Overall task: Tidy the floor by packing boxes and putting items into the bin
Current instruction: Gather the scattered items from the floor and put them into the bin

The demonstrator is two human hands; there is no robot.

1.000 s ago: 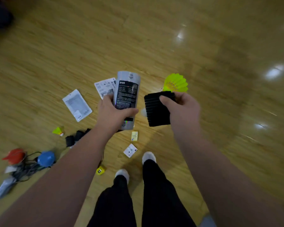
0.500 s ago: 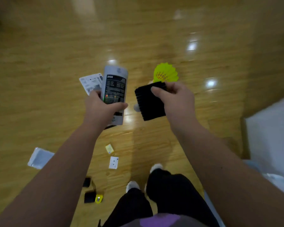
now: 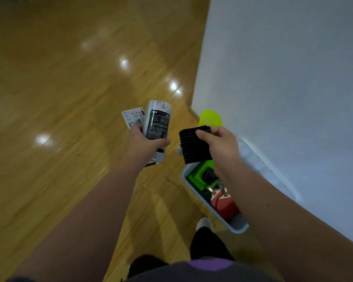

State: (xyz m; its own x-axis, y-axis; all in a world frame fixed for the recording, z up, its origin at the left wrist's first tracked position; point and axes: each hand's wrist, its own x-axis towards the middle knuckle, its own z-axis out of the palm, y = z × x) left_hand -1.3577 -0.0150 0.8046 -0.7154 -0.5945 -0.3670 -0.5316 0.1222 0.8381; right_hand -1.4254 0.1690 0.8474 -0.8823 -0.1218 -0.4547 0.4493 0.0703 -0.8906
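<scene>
Left hand (image 3: 140, 143) grips a silver pack (image 3: 157, 127) plus white card (image 3: 133, 117), right hand (image 3: 222, 145) pinches ribbed black block (image 3: 193, 146) and yellow shuttlecock (image 3: 211, 118) above bin (image 3: 237, 227) by the wall (image 3: 283, 78), holding green piece (image 3: 198, 177) and red item (image 3: 224, 204).

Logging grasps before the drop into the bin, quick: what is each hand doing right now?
Left hand: closed on a silver-and-black tube plus a white card.
Right hand: closed on a black ribbed pad and a yellow shuttlecock.

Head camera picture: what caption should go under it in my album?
Left hand holding a silver pouch, right hand gripping a ribbed black block, above a half-filled bin.
</scene>
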